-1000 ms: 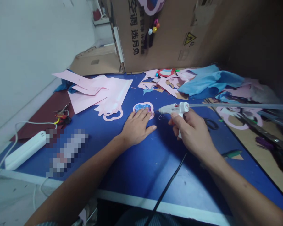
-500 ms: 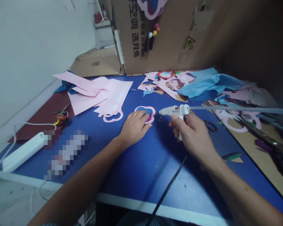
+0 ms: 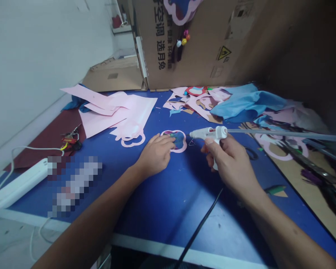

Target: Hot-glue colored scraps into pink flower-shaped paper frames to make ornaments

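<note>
A pink flower-shaped frame (image 3: 180, 150) with a shiny bluish-green middle (image 3: 179, 139) lies on the blue table. My left hand (image 3: 156, 153) rests on its left side, fingers stretched out over the middle and covering part of it. In my right hand (image 3: 226, 157) is a white hot glue gun (image 3: 208, 132), gripped by its handle. Its nozzle points left, just off the frame's right edge, with a thin wire stand below. A long clear glue stick (image 3: 285, 133) sticks out of the gun's back, and a black cord (image 3: 203, 220) runs down below it.
Pink sheets (image 3: 114, 112) and a cut-out pink ring (image 3: 133, 141) lie left. Blue cloth (image 3: 249, 101) and scraps pile up at the back right. Scissors (image 3: 316, 168) lie right; keys (image 3: 72, 141) and a white power strip (image 3: 24, 183) left. A cardboard box (image 3: 201, 63) stands behind.
The frame's middle showed blue and magenta before and looks bluish-green now; more of it is uncovered. My left hand has shifted slightly left. The glue gun stays nearly in place.
</note>
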Demonstrator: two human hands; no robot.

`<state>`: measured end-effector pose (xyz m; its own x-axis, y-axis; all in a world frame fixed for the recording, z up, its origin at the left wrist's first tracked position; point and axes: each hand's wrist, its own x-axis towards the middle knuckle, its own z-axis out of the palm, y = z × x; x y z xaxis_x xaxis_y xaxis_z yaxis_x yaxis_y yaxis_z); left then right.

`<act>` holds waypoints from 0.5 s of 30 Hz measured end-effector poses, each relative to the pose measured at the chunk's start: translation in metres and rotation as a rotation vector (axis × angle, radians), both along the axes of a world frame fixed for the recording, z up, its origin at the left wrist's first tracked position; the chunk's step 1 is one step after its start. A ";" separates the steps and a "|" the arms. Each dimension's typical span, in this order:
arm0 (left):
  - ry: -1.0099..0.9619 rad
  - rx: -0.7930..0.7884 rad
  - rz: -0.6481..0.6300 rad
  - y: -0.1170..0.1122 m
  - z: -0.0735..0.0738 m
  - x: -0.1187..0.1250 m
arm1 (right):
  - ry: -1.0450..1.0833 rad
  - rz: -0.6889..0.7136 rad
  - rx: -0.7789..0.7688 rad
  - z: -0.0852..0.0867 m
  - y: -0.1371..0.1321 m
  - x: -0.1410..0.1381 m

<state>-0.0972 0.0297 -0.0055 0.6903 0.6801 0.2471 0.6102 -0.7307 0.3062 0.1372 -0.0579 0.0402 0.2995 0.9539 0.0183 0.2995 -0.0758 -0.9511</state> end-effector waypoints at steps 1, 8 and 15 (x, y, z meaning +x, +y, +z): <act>-0.010 0.009 0.003 0.000 0.001 -0.002 | -0.002 0.004 0.001 0.000 0.000 0.000; -0.015 0.016 0.005 -0.001 0.004 -0.002 | -0.007 0.001 0.016 -0.001 0.000 0.000; -0.240 -0.063 0.041 0.008 -0.002 -0.008 | -0.003 0.018 0.030 0.002 -0.001 -0.001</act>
<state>-0.1054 0.0376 -0.0080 0.5884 0.7254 0.3572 0.5429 -0.6818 0.4903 0.1361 -0.0591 0.0422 0.2817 0.9583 0.0479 0.3039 -0.0417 -0.9518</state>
